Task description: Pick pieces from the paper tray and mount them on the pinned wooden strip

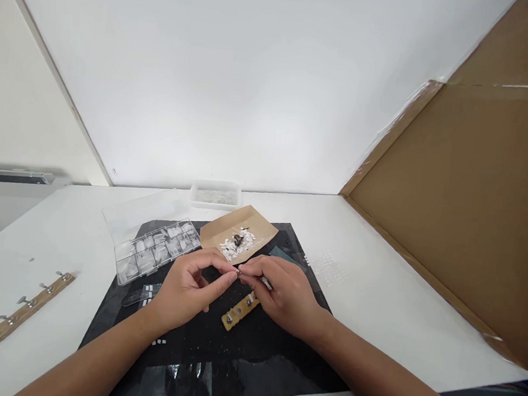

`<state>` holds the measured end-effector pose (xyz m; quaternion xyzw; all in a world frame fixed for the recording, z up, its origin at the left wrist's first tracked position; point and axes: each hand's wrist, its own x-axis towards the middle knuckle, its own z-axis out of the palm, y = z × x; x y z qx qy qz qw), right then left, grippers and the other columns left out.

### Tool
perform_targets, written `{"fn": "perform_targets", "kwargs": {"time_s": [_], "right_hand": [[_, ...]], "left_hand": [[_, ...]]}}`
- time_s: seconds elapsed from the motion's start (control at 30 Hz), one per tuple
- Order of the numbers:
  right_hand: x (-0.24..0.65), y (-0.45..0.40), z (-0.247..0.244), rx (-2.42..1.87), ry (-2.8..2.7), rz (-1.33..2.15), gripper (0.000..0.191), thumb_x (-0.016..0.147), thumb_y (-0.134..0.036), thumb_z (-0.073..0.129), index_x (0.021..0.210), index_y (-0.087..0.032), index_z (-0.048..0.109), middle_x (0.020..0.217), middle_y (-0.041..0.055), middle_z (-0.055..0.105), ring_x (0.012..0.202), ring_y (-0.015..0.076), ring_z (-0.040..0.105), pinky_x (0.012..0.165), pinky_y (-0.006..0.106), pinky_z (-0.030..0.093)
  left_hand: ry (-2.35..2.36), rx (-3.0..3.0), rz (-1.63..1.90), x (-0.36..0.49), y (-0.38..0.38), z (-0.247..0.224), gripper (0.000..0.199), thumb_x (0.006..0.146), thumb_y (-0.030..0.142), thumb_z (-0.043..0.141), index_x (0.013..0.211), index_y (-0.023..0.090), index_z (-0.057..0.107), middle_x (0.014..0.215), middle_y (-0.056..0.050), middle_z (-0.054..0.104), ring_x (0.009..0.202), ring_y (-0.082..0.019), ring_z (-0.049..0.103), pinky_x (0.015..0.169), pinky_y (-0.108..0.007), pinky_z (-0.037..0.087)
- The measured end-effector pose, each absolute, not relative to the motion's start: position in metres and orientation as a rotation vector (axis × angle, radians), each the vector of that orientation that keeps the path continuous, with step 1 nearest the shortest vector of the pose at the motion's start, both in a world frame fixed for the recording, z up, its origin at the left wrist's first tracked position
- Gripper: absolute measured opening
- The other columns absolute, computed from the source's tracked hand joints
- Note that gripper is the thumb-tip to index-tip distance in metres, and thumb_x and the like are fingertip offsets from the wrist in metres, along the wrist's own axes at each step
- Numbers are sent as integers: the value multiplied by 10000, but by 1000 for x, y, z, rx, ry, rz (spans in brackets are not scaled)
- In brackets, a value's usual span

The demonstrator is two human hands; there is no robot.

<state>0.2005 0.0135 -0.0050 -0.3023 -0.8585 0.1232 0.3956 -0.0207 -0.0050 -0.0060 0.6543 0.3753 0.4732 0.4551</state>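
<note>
Over the black mat (202,354), my left hand (192,287) and my right hand (280,293) meet at the fingertips. Thumb and forefinger of each are pinched around a tiny dark piece (239,273), too small to name. Something shiny shows partly between the right hand's fingers. Just below them a short yellowish wooden strip (238,312) with small round metal parts lies on the mat, its upper end partly hidden by my right hand. Beyond the fingertips sits a brown paper tray (217,226) with white chips (228,249) and dark scraps (238,240).
A clear compartment box (156,252) with small bags stands left of the paper tray. A white plastic tub (216,194) is at the back. On the left lies a wooden strip (24,312) with several wing-nut-like metal parts. Brown cardboard (455,198) rises along the right.
</note>
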Motion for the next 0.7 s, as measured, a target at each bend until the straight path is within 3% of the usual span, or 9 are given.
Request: {"fn": "perform_targets", "kwargs": {"time_s": [0.23,0.5,0.7], "right_hand": [[201,13,-3,-837,-2159,389,60,1037,-276,628,1032,-248,681,910,8,783,820,173,727,754,296,540],[199,13,-3,-895,-2082,632,51,1013,-242,634,1057,-246,661,903,10,785,791,168,759,695,268,561],[198,12,0,-862,-2067,853,76,1038,-207,564,1095,-257,569,969,21,802,902,193,789,781,312,600]], "left_hand": [[899,1552,1089,-22,-4,-4,215,955,379,720,1008,187,801,955,-63,681,458,-38,546,331,-146,489],[900,1567,1017,-21,-4,-6,255,977,427,681,1010,189,769,986,-69,679,564,-80,588,374,-166,503],[946,1657,1010,-20,-3,-5,264,997,435,647,980,193,752,982,-64,707,611,-100,596,417,-176,508]]}}
